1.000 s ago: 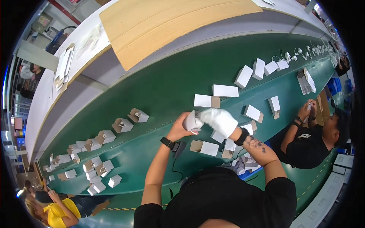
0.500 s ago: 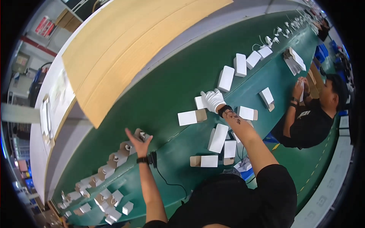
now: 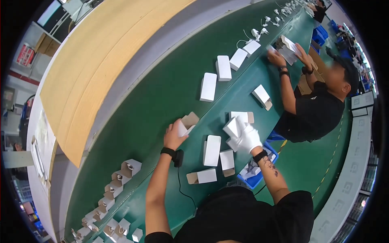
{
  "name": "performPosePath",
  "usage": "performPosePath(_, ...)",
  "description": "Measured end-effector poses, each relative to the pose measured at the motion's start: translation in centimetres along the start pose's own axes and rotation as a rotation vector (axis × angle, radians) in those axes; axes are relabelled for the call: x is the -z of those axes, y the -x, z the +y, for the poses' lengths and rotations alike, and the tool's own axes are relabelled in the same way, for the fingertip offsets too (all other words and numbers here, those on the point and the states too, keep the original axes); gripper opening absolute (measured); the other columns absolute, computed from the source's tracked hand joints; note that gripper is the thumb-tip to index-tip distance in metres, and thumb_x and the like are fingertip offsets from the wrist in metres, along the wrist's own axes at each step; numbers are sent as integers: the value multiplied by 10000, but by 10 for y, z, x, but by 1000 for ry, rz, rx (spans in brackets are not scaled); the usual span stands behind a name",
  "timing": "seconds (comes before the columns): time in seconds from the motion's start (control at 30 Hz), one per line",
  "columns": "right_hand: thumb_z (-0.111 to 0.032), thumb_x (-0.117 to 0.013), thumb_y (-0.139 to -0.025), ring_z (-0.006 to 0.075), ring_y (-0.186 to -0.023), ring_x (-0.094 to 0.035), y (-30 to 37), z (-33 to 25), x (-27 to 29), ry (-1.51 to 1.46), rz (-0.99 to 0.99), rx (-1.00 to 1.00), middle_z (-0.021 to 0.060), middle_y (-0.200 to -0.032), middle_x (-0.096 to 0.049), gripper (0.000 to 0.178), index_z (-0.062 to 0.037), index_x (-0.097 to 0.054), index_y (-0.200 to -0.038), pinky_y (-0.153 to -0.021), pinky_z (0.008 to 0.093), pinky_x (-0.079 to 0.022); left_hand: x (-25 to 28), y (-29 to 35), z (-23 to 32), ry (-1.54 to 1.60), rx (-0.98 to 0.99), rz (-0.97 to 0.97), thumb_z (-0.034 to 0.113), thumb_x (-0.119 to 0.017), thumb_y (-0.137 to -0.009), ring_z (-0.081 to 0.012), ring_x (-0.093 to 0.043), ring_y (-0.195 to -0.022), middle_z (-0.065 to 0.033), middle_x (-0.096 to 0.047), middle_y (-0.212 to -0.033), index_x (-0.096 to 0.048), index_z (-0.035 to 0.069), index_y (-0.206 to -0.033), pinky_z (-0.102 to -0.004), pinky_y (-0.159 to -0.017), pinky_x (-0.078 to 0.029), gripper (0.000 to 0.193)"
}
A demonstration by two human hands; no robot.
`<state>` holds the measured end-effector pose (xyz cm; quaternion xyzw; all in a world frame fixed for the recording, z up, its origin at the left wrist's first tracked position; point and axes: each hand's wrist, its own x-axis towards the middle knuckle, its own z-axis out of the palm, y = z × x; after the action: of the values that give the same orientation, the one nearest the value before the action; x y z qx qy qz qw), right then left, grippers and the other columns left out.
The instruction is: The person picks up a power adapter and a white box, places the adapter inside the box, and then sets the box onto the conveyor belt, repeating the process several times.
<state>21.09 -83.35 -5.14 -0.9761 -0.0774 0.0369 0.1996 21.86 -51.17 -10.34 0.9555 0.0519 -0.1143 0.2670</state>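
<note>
Green bench [image 3: 239, 95] underneath. Left hand [image 3: 173, 137] grips open box [image 3: 184, 127] to its right; I advise light pressure. Right hand [image 3: 248, 139] beside white box [image 3: 231, 128]; hold, cannot tell.

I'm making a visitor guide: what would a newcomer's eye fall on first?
Probably the big tan board, sweeping across the upper left. Next, the white-gloved right hand among white boxes right of centre, and the bare left hand holding an open box near the middle.
</note>
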Motion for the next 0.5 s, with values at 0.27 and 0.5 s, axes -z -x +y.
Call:
performPosePath(0.27, -486, -712, -676, 348, -1088, -553, -57, 13, -10, -604, -31, -194, 221, -1174, -558, 765, -14, -504, -1241, -937, 381, -436, -58, 47, 111, -129, -312, -9, 390, -791, -599, -284, -502, -1052, -105, -531, -1135, -322, 180, -1400, -416, -830, -388, 952)
performPosePath(0.5, -409, -713, -705, 334, -1025, -583, -234, -4, -26, -292, 280, -237, 207, -1173, -555, 688, -112, -465, -1274, -867, 428, -469, -58, 22, 111, -52, -324, 120, 420, -712, -710, -313, -443, -1142, -153, -433, -1311, -267, 176, -1430, -438, -879, -363, 882)
